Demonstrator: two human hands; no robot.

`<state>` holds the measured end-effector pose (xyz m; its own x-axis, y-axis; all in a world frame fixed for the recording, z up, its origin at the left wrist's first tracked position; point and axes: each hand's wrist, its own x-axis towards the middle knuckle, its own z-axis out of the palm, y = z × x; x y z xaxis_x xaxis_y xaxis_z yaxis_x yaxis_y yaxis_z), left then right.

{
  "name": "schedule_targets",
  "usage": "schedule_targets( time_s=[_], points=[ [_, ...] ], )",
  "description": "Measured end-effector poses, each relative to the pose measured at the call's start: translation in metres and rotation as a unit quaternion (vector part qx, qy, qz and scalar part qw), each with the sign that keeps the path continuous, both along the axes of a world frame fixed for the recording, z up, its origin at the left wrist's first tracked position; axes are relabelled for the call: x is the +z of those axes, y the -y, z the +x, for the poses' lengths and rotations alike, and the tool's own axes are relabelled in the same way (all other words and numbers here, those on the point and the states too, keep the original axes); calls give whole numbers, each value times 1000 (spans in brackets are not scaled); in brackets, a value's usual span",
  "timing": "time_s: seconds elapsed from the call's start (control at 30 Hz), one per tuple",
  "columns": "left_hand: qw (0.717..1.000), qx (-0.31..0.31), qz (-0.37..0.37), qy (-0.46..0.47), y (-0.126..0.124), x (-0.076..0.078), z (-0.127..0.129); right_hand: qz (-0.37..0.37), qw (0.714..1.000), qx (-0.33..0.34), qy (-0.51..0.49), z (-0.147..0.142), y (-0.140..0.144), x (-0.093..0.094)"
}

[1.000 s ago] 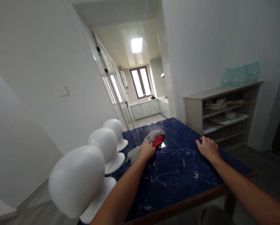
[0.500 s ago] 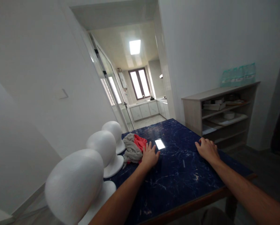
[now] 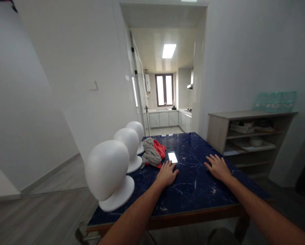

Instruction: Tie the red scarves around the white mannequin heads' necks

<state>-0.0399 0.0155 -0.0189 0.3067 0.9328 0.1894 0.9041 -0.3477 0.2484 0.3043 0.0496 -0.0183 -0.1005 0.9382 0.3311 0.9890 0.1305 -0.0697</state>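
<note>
— Where are the hands?
— Both lie palm-down on the dark blue counter (image 3: 193, 190). The left hand (image 3: 167, 173) rests flat with its fingers (image 3: 173, 167) spread and holding nothing, the forearm stretched straight out from the lower edge of the view.
— And the right hand (image 3: 218, 167)?
— Flat too, fingers fanned wide and empty, its arm reaching in from the lower right.
— What is closest to them?
— A grey cloth (image 3: 150, 154) bunched with a red cloth (image 3: 160, 149), just beyond the left hand's fingertips; I cannot tell whether they touch.
— Anything else there?
— Three white foam heads (image 3: 108, 175) stand in a row along the counter's left edge, the cloths beside the farther two. A wooden shelf (image 3: 246, 136) stands against the right wall.
</note>
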Motion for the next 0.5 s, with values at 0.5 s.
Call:
schedule_targets(
  time_s=[0.5],
  points=[
    [1000,3,2,19,1,0,0,-142,980,132,-38,-87,-3,6]
  ],
)
